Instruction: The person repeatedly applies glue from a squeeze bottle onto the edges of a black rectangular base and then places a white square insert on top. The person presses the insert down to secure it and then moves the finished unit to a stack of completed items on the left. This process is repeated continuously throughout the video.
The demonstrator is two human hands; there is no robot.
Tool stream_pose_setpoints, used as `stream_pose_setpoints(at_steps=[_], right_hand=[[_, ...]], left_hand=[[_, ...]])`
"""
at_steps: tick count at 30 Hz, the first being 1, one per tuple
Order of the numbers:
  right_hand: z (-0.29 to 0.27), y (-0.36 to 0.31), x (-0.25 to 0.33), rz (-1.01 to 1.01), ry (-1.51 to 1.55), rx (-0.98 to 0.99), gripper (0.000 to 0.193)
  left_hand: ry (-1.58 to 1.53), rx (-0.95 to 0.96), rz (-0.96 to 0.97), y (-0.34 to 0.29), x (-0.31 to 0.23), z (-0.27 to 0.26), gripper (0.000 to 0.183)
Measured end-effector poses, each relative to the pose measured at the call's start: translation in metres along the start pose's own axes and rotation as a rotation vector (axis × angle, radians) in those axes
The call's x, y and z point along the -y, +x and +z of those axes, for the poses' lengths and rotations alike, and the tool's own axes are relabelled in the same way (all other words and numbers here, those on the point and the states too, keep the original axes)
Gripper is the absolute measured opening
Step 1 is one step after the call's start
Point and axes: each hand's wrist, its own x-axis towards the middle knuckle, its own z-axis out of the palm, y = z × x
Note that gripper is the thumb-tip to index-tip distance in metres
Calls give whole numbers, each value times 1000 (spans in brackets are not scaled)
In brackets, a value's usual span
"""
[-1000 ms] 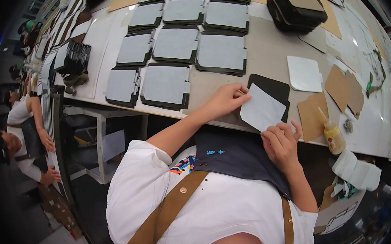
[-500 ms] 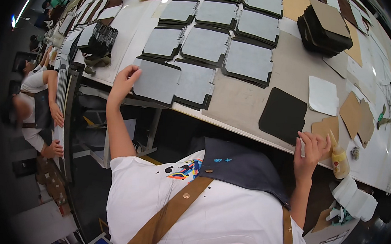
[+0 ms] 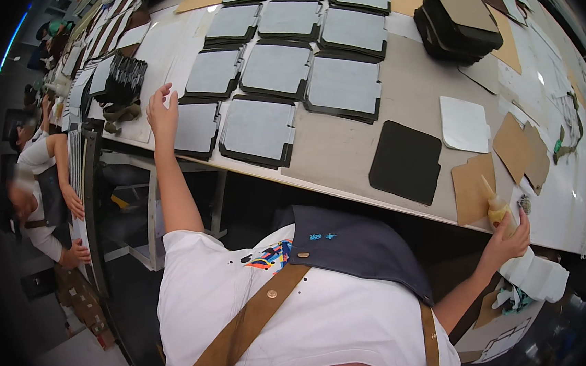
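Gripping yellowish glue bottle [image 3: 496,207], right hand [image 3: 506,242]; left hand [image 3: 163,112] on grey-faced panel [image 3: 195,126].

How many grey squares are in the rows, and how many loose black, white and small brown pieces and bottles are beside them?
Grey squares: 11
Black piece: 1
White piece: 1
Small brown pieces: 3
Glue bottle: 1
Total: 17
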Motion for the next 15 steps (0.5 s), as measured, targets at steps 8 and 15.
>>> stream_pose_setpoints(at_steps=[8, 15], right_hand=[[6, -33, -78, 655, 934, 397, 53], [29, -36, -85, 768, 1201, 228, 50]], left_hand=[[-550, 328, 488, -42, -231, 27, 18], [-653, 583, 932, -120, -349, 42, 20]])
